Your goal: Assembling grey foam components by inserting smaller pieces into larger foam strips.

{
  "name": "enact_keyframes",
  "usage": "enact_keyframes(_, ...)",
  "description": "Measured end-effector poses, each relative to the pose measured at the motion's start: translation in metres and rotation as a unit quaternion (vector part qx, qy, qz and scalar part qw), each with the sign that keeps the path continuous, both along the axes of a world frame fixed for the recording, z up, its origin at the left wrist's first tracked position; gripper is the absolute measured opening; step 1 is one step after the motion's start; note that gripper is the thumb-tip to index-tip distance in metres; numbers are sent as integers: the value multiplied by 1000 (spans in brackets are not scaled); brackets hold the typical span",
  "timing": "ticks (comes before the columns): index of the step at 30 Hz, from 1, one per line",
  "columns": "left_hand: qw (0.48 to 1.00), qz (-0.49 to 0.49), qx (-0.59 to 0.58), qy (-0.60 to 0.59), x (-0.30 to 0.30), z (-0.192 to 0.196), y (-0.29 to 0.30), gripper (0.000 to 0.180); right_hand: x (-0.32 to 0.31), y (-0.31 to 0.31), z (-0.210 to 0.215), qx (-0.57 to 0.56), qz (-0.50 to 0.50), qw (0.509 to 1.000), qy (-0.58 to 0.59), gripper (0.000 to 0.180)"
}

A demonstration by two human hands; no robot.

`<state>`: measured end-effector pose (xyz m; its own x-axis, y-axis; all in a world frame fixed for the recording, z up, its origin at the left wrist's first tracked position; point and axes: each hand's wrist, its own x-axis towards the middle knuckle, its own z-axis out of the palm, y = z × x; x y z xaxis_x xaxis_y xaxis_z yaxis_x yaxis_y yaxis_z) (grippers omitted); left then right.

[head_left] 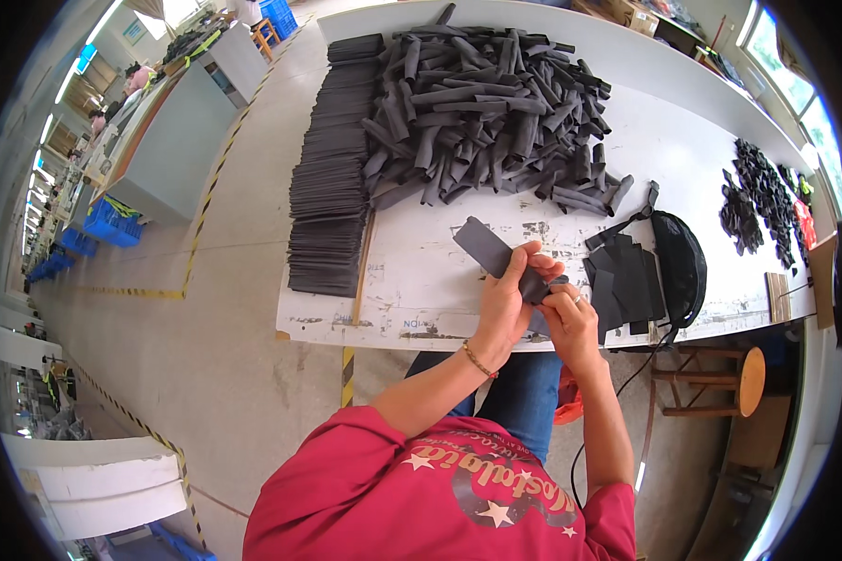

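A dark grey fabric strip is held above the front of the white table, slanting toward the far left. My left hand grips it around its middle, with the thumb lying on top. At the strip's near end, the fingers of my right hand are closed in a pinch on the fabric. What lies between those fingertips is partly hidden. Just right of my right hand, several flat dark fabric pieces lie overlapping beside a black bag with a strap.
A heap of rolled dark fabric pieces covers the table's far part. Along its left edge runs a long row of stacked flat pieces. Small black scraps lie far right. A wooden stool stands below the table's right side.
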<state>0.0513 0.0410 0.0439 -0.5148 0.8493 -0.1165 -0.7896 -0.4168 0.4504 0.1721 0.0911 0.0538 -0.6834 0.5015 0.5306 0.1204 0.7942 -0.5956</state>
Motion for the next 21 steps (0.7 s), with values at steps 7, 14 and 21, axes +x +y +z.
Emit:
enact_keyframes(7,999,-29,11,11,-2,-5,1,32,2,5,-6,-23,-6,1000,6,17)
enact_keyframes(14,997,-46,39,46,-7,-8,1,30,-1,10,-10,-41,-18,999,22,16)
enact_keyframes(21,997,-52,38,52,-9,-7,2,31,3,0,-3,-161,-27,987,11,12)
